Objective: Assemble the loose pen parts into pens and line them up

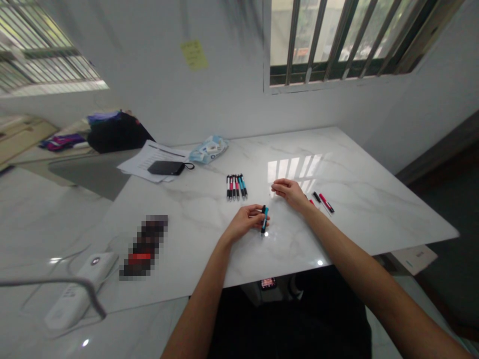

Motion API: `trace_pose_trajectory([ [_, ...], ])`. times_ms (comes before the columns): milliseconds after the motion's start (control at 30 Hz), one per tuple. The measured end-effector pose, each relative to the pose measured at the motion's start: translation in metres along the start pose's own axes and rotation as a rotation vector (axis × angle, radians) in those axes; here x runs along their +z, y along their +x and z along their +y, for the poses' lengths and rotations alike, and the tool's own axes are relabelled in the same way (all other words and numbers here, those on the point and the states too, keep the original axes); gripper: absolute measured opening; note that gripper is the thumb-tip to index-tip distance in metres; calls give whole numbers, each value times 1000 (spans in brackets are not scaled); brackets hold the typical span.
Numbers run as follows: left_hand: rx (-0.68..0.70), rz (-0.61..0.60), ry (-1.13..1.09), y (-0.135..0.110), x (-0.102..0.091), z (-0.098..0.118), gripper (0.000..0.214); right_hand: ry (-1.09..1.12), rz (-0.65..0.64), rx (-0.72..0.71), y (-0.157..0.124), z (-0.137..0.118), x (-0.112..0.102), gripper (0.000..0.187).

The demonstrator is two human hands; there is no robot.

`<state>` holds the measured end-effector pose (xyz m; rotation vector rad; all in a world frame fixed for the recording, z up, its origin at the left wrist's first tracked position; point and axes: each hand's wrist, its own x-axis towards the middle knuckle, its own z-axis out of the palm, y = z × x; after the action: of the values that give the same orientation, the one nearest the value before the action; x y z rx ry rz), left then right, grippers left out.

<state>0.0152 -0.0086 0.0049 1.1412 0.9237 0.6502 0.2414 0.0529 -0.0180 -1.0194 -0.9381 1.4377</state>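
Left hand (245, 223): thumb and fingers pinch the blue pen (265, 219), which tilts slightly over the table (187, 249), between the pen row (237, 187) and the near edge; cannot tell if its tip touches
Right hand (291, 193): fingers held close together over the table, farther from the near edge; cannot tell if the tips grip anything
Room to move: marbled top shows between the hands, and from the left hand to the near edge; pen row just beyond the left hand; red pen (326, 203) beside the right forearm
Surface: white, glossy; papers (147, 159), black case (166, 168) and wipes (209, 149) toward the far edge
Room: pale wall (232, 99), yellow note (194, 55), barred window (325, 40)
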Motion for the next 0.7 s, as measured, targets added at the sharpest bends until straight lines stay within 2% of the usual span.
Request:
trace_pose_trajectory([
  [133,-8,3,-10,-1,0,1,61,15,-58,14,-4,0,4,44],
  [300,-4,6,-23,-2,1,2,61,-8,-75,23,-7,-4,7,48],
  [700,2,-6,-1,0,0,-1,57,16,-131,45,-9,-4,9,42],
])
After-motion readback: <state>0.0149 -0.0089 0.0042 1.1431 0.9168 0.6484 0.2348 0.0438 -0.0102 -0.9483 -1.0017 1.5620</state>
